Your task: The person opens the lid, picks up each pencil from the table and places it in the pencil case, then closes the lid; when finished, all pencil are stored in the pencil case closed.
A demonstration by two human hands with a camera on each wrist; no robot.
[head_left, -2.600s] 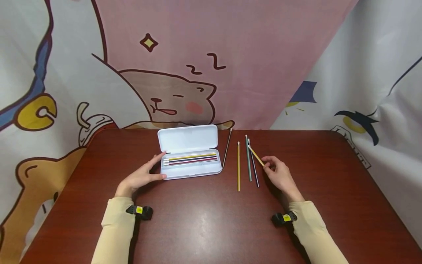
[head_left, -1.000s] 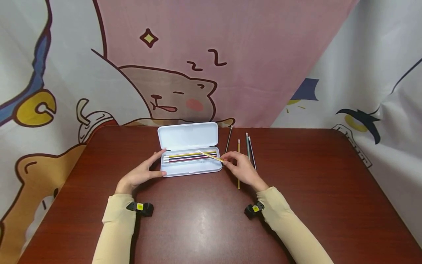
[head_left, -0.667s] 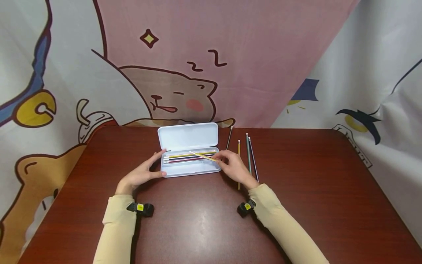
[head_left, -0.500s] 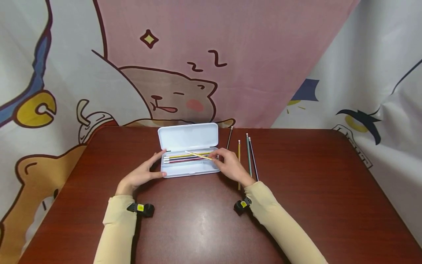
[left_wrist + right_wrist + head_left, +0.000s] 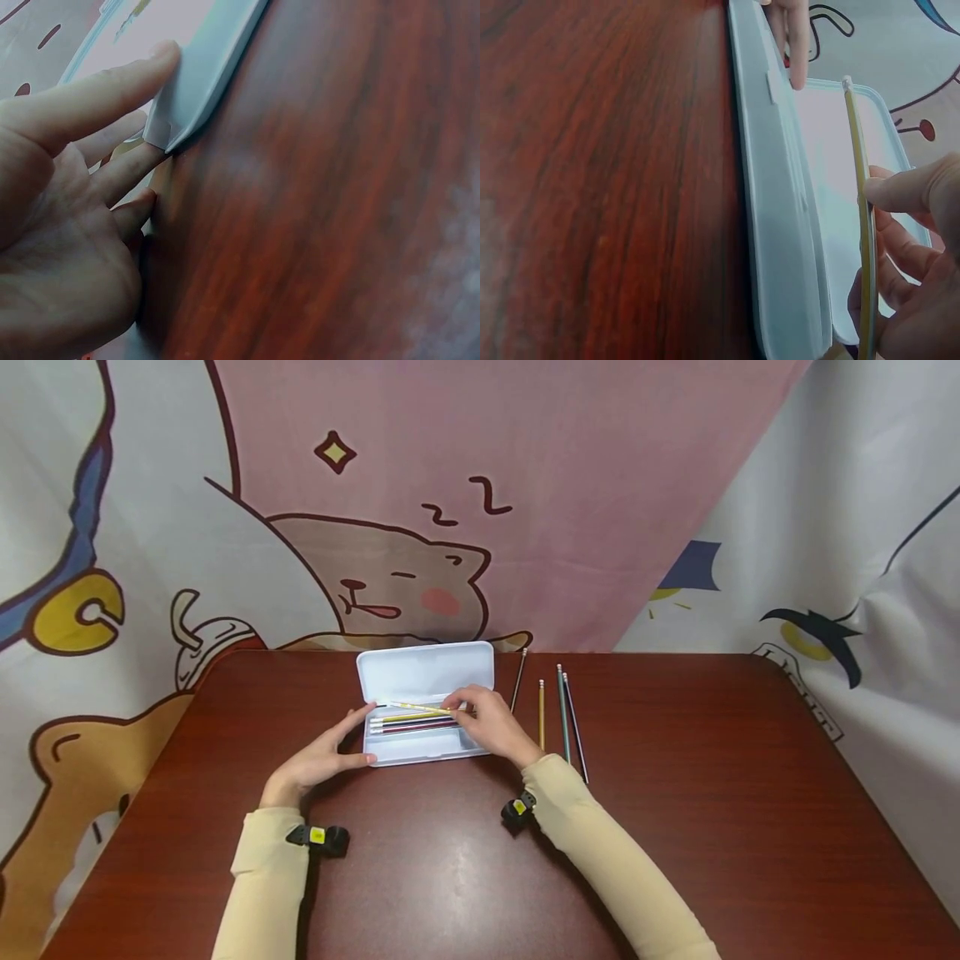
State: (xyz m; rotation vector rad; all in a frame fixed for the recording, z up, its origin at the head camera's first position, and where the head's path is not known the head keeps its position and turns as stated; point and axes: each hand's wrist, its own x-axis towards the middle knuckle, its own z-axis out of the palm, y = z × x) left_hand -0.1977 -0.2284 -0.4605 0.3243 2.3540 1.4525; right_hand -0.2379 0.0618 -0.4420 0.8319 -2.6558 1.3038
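In the head view a white pencil case lies with its lid raised against the wall side. My left hand holds its left end, thumb at the front corner and index finger at the hinge corner; the left wrist view shows the thumb over the wall. My right hand pinches a yellow pencil between thumb and fingers, its white eraser end toward the left. The pencil slants over the case's back compartment, where several pencils lie side by side. My right hand hides their right ends.
Right of the case, a dark pencil, a yellow pencil, a green pencil and a dark blue pencil lie on the brown table. A patterned cloth hangs behind the table's far edge.
My right hand has carried the yellow pencil from the loose pencils leftward over the case, and its slant has flattened toward the case's length. My left hand stays at the case's left end.
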